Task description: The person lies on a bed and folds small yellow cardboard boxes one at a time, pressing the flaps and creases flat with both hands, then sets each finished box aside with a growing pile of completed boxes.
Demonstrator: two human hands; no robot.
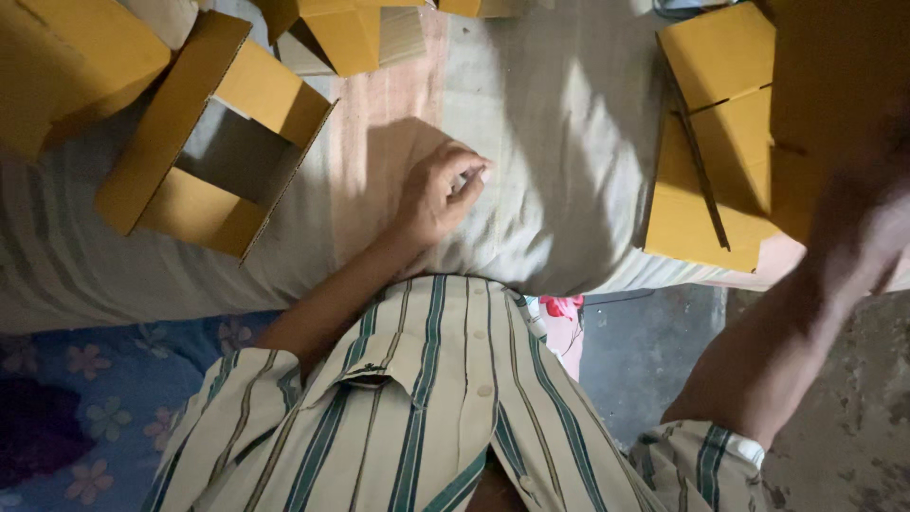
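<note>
Your striped shirt [445, 408] fills the bottom of the frame; both hands reach over the grey cloth [559, 142].

Your right hand [877, 204] is a blur at the flattened cardboard boxes [720, 142] at upper right; its grip cannot be told. Those boxes overhang the edge and could slide off if nudged. Your left hand [438, 194], centre, rests loosely curled, holding nothing. An open-ended box [204, 133] crowds the upper left.

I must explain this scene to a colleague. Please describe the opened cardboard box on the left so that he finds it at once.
Start at the pale cloth surface. Left of the left hand lies an opened cardboard box. Unlike the flat stack of cardboard on the right, it is hollow, and the cloth shows through it.
</note>
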